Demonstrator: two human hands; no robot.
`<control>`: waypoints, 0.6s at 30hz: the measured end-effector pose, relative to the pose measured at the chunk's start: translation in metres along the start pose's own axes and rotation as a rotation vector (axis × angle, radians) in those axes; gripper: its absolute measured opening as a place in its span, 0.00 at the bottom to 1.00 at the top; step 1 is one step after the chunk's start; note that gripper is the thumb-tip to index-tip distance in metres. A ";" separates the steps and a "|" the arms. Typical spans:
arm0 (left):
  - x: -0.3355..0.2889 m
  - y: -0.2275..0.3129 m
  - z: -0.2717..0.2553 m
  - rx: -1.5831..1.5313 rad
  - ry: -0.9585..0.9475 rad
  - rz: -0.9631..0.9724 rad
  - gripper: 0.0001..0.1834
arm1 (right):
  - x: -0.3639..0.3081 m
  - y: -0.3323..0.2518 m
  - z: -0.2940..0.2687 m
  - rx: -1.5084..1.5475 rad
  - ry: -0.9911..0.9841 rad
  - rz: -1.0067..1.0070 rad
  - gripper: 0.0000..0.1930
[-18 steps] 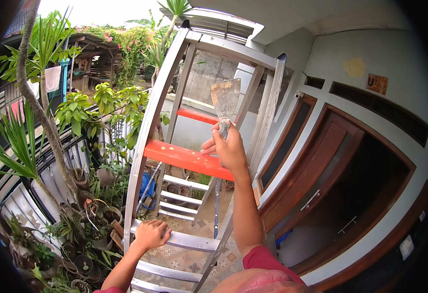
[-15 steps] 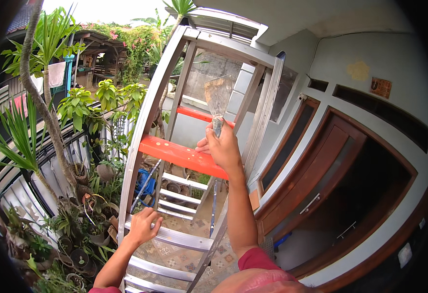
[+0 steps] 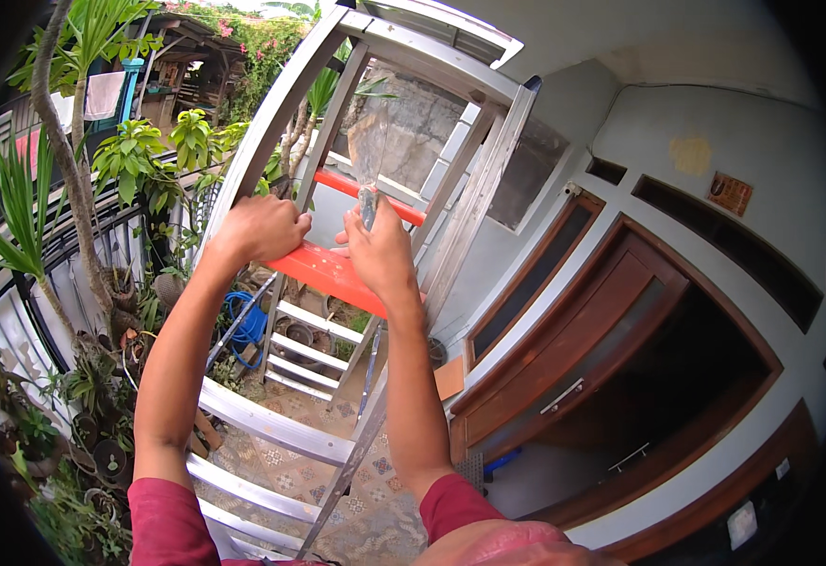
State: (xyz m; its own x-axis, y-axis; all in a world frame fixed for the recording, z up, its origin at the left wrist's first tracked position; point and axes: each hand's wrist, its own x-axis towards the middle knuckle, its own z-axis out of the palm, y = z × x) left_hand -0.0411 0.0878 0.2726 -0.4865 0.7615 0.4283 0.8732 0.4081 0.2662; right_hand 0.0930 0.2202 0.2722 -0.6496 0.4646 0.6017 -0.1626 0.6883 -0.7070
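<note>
An aluminium stepladder (image 3: pixel 276 410) stands in front of me, with a wide red step (image 3: pixel 326 274) near its top. My right hand (image 3: pixel 381 253) grips a putty knife (image 3: pixel 368 151) by its handle. Its broad, stained blade points up, and the hand is just above the red step. My left hand (image 3: pixel 260 229) is closed over the ladder at the left end of that step, by the side rail; part of its grip is hidden.
Lower metal rungs lead down to a patterned tile floor (image 3: pixel 281 453). Potted plants (image 3: pixel 111 457) and a white fence (image 3: pixel 16 330) line the left. A blue hose or tub (image 3: pixel 246 316) lies beyond the ladder. At right are a wooden door (image 3: pixel 573 368) and grey wall (image 3: pixel 658 123).
My left hand has risen from beside a lower rung to the red step's left end and closed there. My right hand, still holding the putty knife, appears further left.
</note>
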 end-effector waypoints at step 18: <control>-0.013 0.009 0.006 -0.056 0.161 -0.064 0.25 | -0.012 -0.022 0.001 -0.056 0.023 -0.014 0.09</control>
State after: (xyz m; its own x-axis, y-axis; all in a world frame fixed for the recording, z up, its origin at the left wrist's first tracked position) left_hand -0.0271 0.0849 0.2640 -0.5428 0.6425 0.5409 0.8398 0.4210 0.3428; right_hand 0.1034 0.1992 0.2799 -0.6305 0.4665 0.6204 -0.1299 0.7245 -0.6769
